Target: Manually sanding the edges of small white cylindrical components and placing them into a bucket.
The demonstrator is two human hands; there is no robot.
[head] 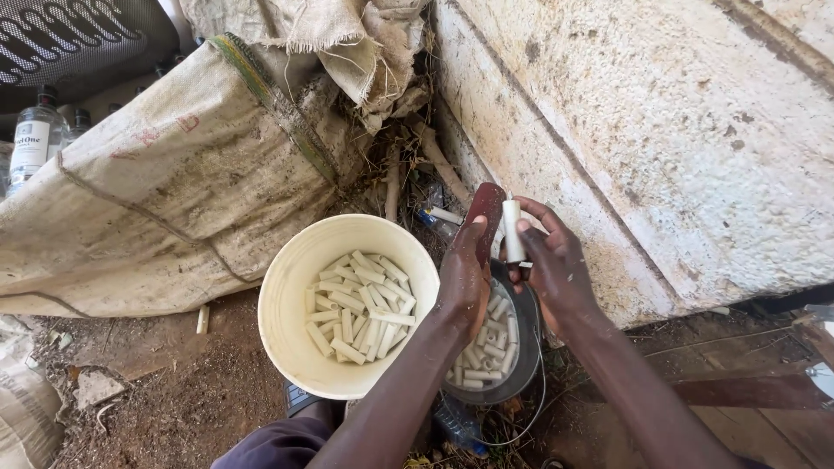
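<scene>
Right hand (556, 269) grips an upright white stick (513, 231) between thumb and fingers; left hand (465, 274) closes on a dark red flat tool (486, 208) just beside the stick; both above a grey bowl (521, 369) of white sticks; cream bucket (287, 295) of similar pieces stands to its left, on bare soil (174, 391).

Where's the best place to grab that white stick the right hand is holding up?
Grip the white stick around its bare upper half, coming from above. It stands upright, and the right hand already pinches its lower end, with the left hand and dark flat piece crowding its left side.
</scene>
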